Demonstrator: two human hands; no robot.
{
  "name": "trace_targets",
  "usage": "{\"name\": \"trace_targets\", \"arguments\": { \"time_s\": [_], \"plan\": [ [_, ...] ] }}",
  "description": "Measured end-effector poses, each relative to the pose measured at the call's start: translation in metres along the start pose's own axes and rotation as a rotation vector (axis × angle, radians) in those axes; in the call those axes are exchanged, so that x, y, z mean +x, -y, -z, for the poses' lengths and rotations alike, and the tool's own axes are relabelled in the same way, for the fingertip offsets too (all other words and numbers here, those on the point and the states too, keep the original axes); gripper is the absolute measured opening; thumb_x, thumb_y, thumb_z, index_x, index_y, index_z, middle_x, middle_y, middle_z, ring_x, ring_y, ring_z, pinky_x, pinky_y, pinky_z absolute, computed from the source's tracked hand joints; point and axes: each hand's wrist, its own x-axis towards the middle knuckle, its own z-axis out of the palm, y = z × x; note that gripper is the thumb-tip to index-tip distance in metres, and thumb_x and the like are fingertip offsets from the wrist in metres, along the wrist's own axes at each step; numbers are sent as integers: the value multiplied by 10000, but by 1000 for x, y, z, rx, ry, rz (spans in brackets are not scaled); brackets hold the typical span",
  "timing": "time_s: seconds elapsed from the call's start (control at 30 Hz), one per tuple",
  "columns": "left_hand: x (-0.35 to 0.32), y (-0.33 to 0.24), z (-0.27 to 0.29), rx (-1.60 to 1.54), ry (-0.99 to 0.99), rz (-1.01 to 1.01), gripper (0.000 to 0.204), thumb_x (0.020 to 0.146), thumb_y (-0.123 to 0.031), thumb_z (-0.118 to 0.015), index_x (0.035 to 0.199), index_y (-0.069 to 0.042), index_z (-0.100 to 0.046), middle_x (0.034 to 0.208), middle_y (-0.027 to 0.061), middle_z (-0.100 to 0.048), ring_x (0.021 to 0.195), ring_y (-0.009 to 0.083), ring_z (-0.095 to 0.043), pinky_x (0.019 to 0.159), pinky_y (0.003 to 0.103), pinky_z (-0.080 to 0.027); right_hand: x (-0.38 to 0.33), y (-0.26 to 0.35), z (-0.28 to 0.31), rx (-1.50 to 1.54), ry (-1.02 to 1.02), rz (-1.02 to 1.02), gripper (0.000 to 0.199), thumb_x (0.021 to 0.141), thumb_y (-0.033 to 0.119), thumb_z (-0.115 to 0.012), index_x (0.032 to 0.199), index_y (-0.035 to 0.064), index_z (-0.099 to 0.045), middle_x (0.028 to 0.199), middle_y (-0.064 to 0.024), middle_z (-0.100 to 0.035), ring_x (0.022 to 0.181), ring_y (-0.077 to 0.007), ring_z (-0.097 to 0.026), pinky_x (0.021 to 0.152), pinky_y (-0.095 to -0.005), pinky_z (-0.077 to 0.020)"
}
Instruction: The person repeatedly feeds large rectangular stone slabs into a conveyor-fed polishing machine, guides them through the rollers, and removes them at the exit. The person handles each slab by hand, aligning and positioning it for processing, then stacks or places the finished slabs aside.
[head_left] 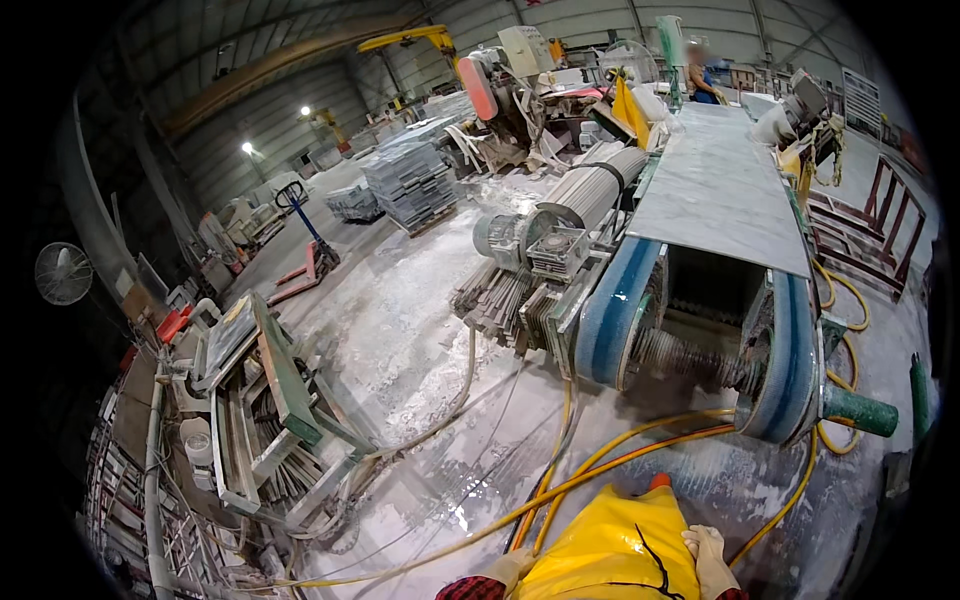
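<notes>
Both my hands wear pale work gloves and sit at the bottom edge, against a yellow apron (615, 550) that I wear. My left hand (508, 566) touches the apron's left edge, below a red checked sleeve; its fingers are hidden. My right hand (708, 556) lies on the apron's right side with the fingers spread and nothing in it. Just ahead stands a conveyor machine with blue belts (610, 320) and a ribbed roller (690, 358). A long grey stone slab (715, 180) lies on top of the machine.
Yellow hoses (620, 452) run over the wet, dusty floor in front of me. A grey motor (590, 190) sits left of the conveyor. A green metal rack (280, 380) stands at left, a pallet jack (310, 255) and stacked slabs (410, 180) beyond. A person (700, 72) stands far back.
</notes>
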Motion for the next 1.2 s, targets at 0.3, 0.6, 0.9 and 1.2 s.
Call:
{"name": "trace_targets", "arguments": {
  "time_s": [0.3,0.6,0.9,1.2],
  "plan": [
    [0,5,-9,23,-2,20,683,1002,-622,-383,1354,-81,-606,1349,231,-621,1284,395,-571,1058,468,-459,-6,-6,-21,-256,-410,240,222,1029,135,-598,1123,-65,-610,934,-252,-713,614,-216,-659,499,-258,-550],
    [-32,-17,13,22,23,-2,674,990,-612,-409,1336,-73,-620,1326,215,-646,1259,373,-600,1042,445,-471,-12,-6,-36,-282,-484,255,191,1025,118,-603,1085,-59,-645,868,-228,-742,559,-185,-664,450,-222,-529],
    [-19,-8,6,-51,69,0,666,986,-604,-417,1327,-72,-628,1314,213,-654,1241,365,-614,1027,441,-479,-32,-4,-94,-389,-708,234,192,1034,151,-610,1083,-30,-653,910,-186,-750,569,-164,-656,474,-218,-537],
    [-22,20,-10,-124,2,15,651,979,-592,-433,1311,-73,-641,1286,207,-669,1207,354,-636,999,433,-493,-14,-15,-76,-428,-666,174,222,1052,150,-559,1046,-55,-642,925,-256,-699,533,-155,-544,456,-241,-424]
  ]
}}
